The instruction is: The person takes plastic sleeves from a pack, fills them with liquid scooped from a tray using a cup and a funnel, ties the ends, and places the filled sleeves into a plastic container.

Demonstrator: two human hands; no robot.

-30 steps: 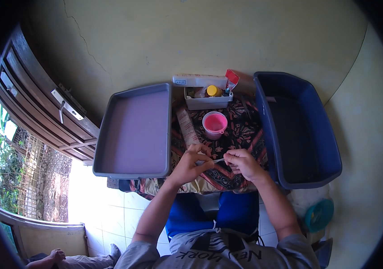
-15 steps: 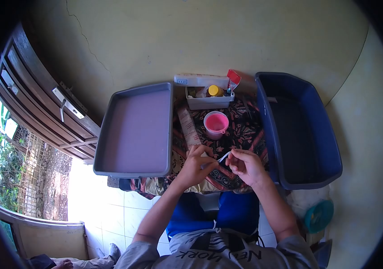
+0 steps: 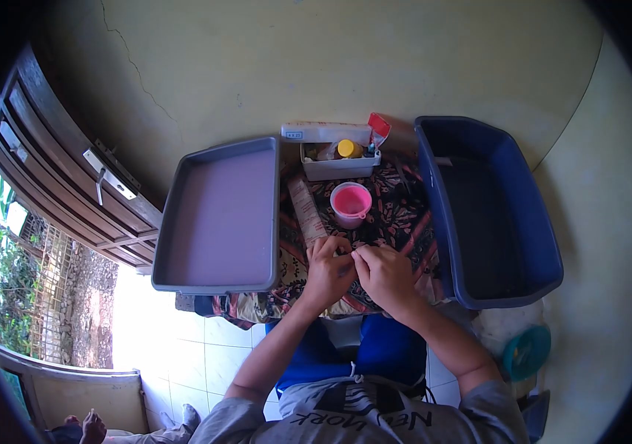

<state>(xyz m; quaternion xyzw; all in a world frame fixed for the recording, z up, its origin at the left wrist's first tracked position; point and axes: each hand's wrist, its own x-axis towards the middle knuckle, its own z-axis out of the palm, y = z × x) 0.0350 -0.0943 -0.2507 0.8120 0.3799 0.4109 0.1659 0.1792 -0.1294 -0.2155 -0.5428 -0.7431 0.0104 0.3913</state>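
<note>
My left hand (image 3: pixel 328 275) and my right hand (image 3: pixel 384 277) meet over the front of the cloth-covered table, fingertips pinched together and touching. The thin white strip seen between them a moment ago is now hidden by the fingers. Just beyond the hands stands a small pink-and-white bucket (image 3: pixel 351 201), with pink inside. A long, pale printed packet (image 3: pixel 305 209) lies on the patterned cloth (image 3: pixel 386 196), its near end by my left fingers.
A shallow grey tray (image 3: pixel 274 214) with a lilac surface sits left; a deep dark-blue tub (image 3: pixel 445 222) sits right. At the back, a white box (image 3: pixel 340 170) holds a yellow-capped bottle (image 3: pixel 348 149). A wooden door (image 3: pixel 72 166) stands open. Another person's hand (image 3: pixel 94 428) shows lower left.
My right hand has moved left and turned over, closing against my left fingertips. The white strip has gone out of sight between them. The other person's hand has risen.
</note>
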